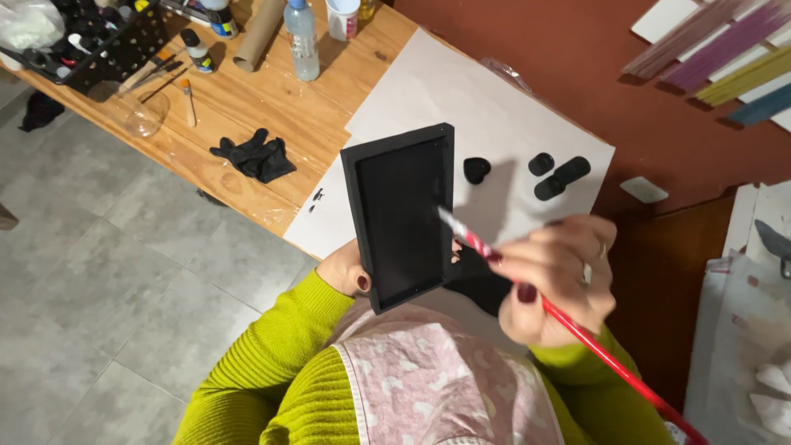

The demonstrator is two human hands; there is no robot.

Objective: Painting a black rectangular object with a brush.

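My left hand (346,272) holds a black rectangular tray (401,214) upright by its lower left edge, thumb on the rim. My right hand (560,276) grips a red-handled paintbrush (577,330), whose pale tip rests against the tray's right inner edge. Both hands hover over a large white sheet of paper (494,107) on the wooden table (272,115). A black heart-shaped piece (475,170) and two black cylinders (559,176) lie on the paper beyond the tray.
A black glove (255,156) lies on the wood. At the table's far end stand a plastic bottle (303,41), a cardboard tube (257,33), a cup (343,18), small paint bottles, brushes and a black rack (107,45). Coloured strips (733,53) lie at top right.
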